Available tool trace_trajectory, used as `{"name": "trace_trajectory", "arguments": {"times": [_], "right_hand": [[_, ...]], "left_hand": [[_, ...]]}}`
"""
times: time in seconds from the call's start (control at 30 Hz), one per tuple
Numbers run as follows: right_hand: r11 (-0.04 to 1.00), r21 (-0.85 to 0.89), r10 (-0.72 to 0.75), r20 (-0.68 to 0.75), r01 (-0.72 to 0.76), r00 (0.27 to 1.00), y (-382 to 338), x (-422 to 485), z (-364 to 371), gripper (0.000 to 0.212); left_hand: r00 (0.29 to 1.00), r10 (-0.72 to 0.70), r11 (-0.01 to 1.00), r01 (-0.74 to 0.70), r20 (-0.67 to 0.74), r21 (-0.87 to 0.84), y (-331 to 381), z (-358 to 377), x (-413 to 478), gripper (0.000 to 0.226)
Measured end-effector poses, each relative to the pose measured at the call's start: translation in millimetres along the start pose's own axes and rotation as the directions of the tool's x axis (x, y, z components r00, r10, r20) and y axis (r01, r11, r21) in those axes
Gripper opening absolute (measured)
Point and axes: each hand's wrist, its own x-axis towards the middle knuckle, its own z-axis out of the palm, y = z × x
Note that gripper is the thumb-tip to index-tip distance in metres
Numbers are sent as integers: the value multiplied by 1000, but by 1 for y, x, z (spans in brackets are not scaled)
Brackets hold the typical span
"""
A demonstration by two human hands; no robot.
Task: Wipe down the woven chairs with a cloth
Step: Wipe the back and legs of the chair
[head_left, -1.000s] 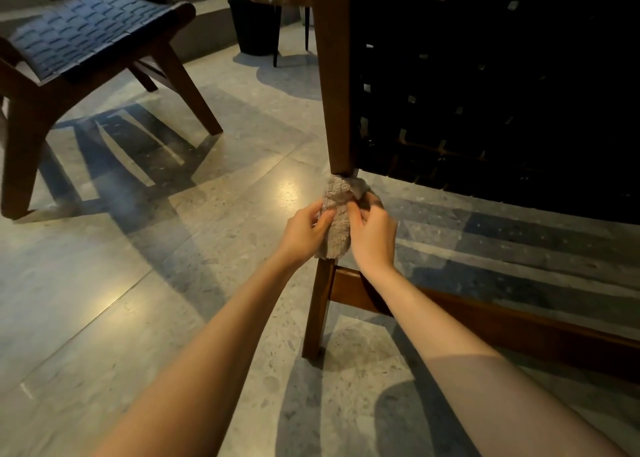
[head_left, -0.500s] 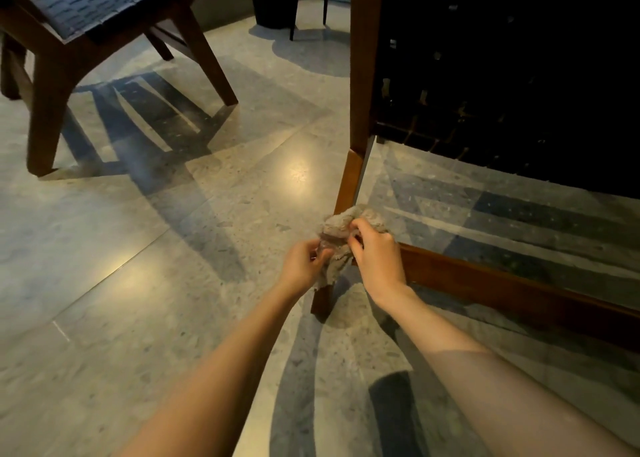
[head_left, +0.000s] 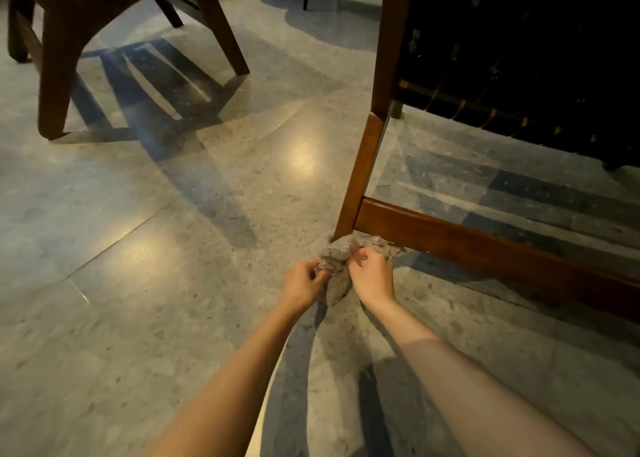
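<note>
The person is reaching down to the near chair's leg [head_left: 360,176], and both hands are gripping the cloth [head_left: 337,266]. The left hand [head_left: 303,282] is pinching its left side, and the right hand [head_left: 372,276] is clutching its top. The cloth is bunching at the foot of the leg, just under the rail [head_left: 485,242], touching or nearly touching the floor [head_left: 173,249]. The likely risk is that the cloth is dragging on the floor and picking up grit, which would scratch the wood or soil the weave [head_left: 519,58]. Bunched so tightly, it is probably also missing the leg's far face.
</note>
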Motion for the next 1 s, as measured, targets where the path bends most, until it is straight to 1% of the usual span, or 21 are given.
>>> {"name": "trace_trajectory", "arguments": {"times": [0.07,0.1,0.13,0.2,0.27,0.33,0.4,0.47,0.53,0.57,0.6,0.63,0.67,0.7,0.73,0.8,0.83,0.9,0.93,0.97,1.0], "right_hand": [[988,-150,-8,125,27,992,2,0,-9,14],[979,-195,-35,158,66,987,-1,0,-17,14],[973,-202,-77,157,108,985,-5,0,-26,14],[964,-194,-180,40,185,983,-18,1,-49,9],[947,-222,-265,-130,233,955,-31,8,-71,21],[934,-239,-313,-193,264,930,-40,17,-94,26],[934,-267,-292,-184,239,938,-42,28,-114,27],[928,-328,-235,-150,176,960,-39,40,-133,22],[894,-424,-200,-83,147,976,-33,48,-149,17],[858,-491,-201,-46,153,978,-29,51,-156,16],[814,-557,-213,-22,165,977,-25,54,-162,15],[776,-608,-227,-16,170,974,-20,55,-166,14],[756,-632,-239,-24,170,971,-15,56,-169,10],[753,-635,-254,-34,175,967,-11,55,-170,6],[752,-631,-275,-38,190,961,-7,53,-169,3],[711,-651,-361,-11,267,933,0,49,-162,17],[658,-678,-424,24,326,905,2,47,-157,27],[524,-716,-556,123,462,822,5,45,-143,47],[477,-707,-587,186,522,788,5,46,-136,52],[465,-689,-583,236,557,778,4,46,-129,53],[486,-668,-555,261,563,790,3,47,-122,55]], "left_hand": [[1000,12,999,-12,-15,46,3,-3,-3,17],[998,27,998,-24,-49,55,7,-5,-6,15],[993,55,998,-50,-105,50,11,-8,-9,16],[965,137,991,-131,-223,41,26,-14,-13,13],[930,206,978,-201,-303,50,45,-18,-11,17],[910,254,965,-264,-327,15,71,-22,-6,28],[890,349,934,-356,-293,33,94,-24,1,40],[856,483,876,-467,-184,122,111,-23,6,50],[814,573,815,-552,-99,177,117,-20,11,48],[806,588,801,-567,-73,190,119,-19,14,43],[805,593,784,-566,-37,254,117,-18,18,42],[801,598,723,-552,24,415,117,-18,21,48],[786,608,555,-520,110,650,117,-16,24,60],[787,593,385,-462,170,799,115,-15,28,72],[780,581,233,-432,231,871,115,-14,32,77],[775,562,53,-384,290,922,117,-13,37,76],[773,538,-37,-376,335,926,119,-12,40,74],[780,497,-141,-359,380,923,122,-12,44,72],[793,477,-168,-340,378,925,121,-10,46,73],[804,459,-189,-327,378,926,120,-10,47,75],[813,443,-208,-318,379,925,119,-8,47,77]]}}
